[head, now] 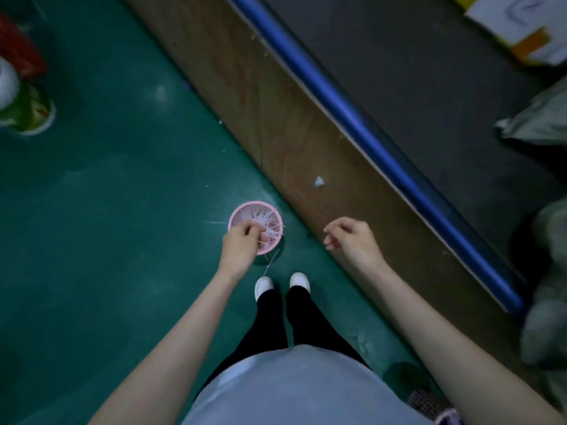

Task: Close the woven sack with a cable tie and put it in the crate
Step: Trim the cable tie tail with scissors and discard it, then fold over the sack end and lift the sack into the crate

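A small pink basket [245, 208] full of white cable ties [268, 220] stands on the green floor just ahead of my feet. My left hand [241, 243] reaches into it, fingers pinched on the cable ties. My right hand [352, 237] hovers to the right, above the foot of a wooden panel, its fingers loosely curled and holding nothing. Grey-green woven sacks [546, 289] lie blurred at the right edge, beyond a blue rail. No crate is clearly in view.
A tall brown wooden panel [276, 102] with a blue rail [352, 118] on top runs diagonally from top centre to lower right. A cardboard box [521, 26] sits at top right. Red and green bags [21, 87] stand at far left. One loose tie [271, 263] lies by my shoes.
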